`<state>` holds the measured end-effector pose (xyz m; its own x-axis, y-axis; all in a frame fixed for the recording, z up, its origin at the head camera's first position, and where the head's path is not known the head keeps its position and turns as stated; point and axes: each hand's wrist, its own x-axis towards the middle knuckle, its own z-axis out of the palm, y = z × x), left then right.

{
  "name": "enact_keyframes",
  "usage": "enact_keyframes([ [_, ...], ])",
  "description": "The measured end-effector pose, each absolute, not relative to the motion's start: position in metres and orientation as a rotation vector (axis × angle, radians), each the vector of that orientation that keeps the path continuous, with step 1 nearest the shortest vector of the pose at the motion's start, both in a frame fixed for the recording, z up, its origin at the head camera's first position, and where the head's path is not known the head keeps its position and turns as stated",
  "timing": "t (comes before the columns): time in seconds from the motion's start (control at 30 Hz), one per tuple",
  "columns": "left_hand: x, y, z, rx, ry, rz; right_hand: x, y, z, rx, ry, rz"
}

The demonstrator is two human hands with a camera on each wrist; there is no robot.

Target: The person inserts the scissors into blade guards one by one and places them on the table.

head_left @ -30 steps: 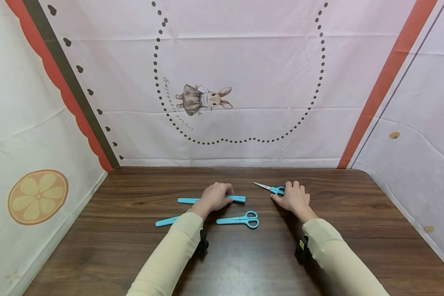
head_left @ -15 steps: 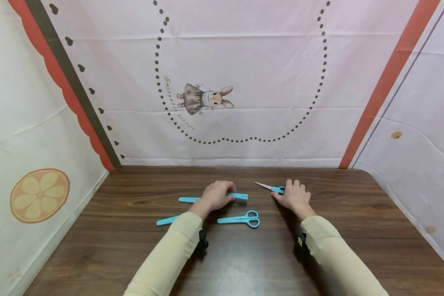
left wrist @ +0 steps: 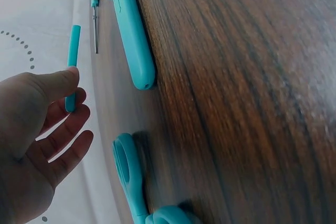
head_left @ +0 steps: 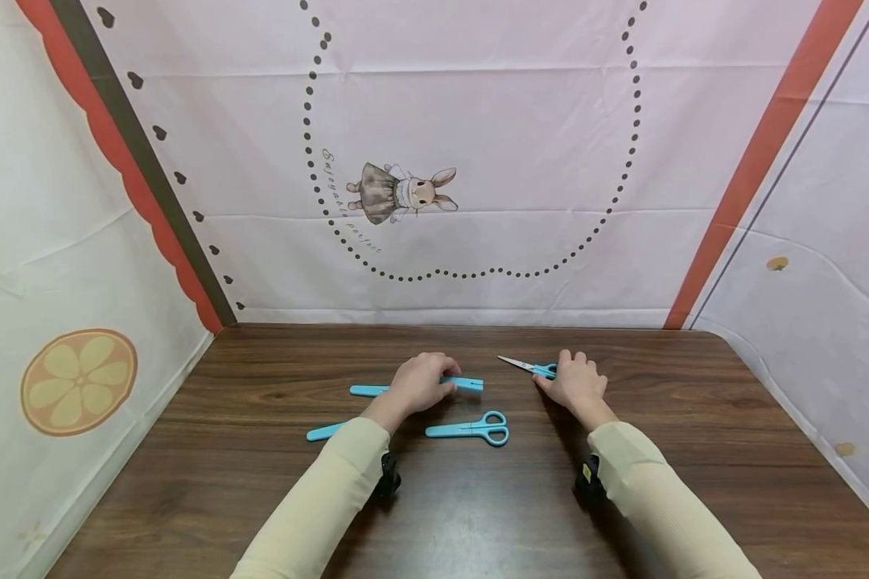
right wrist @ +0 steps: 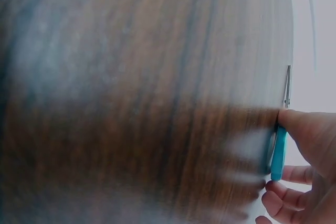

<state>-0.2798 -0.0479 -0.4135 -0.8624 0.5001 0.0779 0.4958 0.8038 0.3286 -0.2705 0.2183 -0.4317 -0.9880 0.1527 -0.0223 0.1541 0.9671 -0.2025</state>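
My left hand [head_left: 418, 384] pinches a blue scissors sheath [head_left: 467, 383] between thumb and fingers, its slotted end pointing right. In the left wrist view this sheath [left wrist: 73, 59] is off the table, the other fingers loosely bent. My right hand [head_left: 575, 384] holds small blue-handled scissors [head_left: 516, 363] by the handles, blades bare and pointing left at the sheath. In the right wrist view, the thumb lies against the scissors' handle [right wrist: 280, 148]. The blades and sheath are apart, with a short gap between them.
Sheathed blue scissors [head_left: 467, 431] lie between the arms on the brown wooden table [head_left: 492, 515]. Two more blue pieces, one beyond the left wrist [head_left: 368, 391] and one by the sleeve [head_left: 324, 432], are partly hidden. A printed cloth [head_left: 521, 161] hangs behind the table.
The sheath in my left hand has moved slightly right, then slightly back left. The left forearm has shifted a little left. The right hand and its scissors stay about where they were.
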Motion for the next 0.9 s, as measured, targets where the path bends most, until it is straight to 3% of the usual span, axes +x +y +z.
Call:
enact_keyframes([
  [0.9,-0.272,-0.061,-0.415,0.870,3.013,0.541,-0.266,0.224,-0.430,0.273,3.206,-0.423],
])
